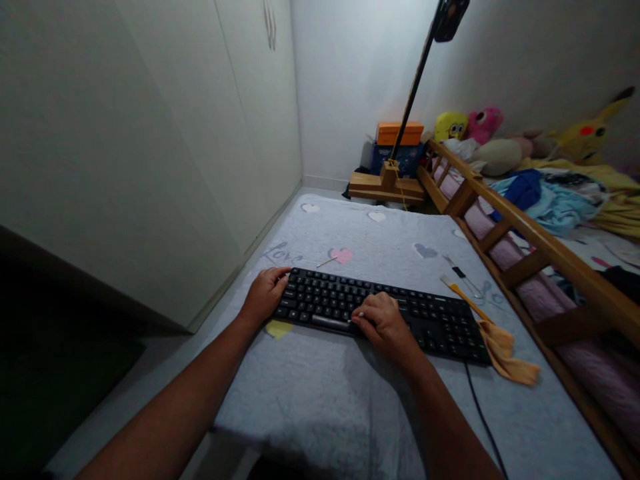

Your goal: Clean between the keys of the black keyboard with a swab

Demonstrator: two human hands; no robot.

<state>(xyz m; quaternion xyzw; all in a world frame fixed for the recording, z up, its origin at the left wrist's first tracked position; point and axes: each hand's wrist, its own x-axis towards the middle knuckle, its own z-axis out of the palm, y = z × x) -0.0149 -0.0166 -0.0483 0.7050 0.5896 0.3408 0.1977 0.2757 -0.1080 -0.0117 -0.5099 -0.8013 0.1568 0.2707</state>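
A black full-size keyboard (325, 293) lies at a slant across the cloth-covered table. My left hand (265, 293) is closed on its left end, the thumb along the edge near the keys. Over the lower middle keys, my right hand (383, 325) pinches a thin cotton swab (361, 314); only a white tip shows between the fingers. Another cotton swab (327, 261) rests on the cloth behind the keyboard. By the right end lie a brush with an orange handle (470, 301), a thin wire tool with a black middle (459, 272) and a crumpled orange cloth (507, 353).
The keyboard's cable (480, 407) runs toward the front right. A pale wardrobe (200, 167) stands at the left. At the right, a wooden bed rail (520, 227) borders the table. Behind is a wooden stand (387, 183) with a tall pole, near an orange box (400, 133).
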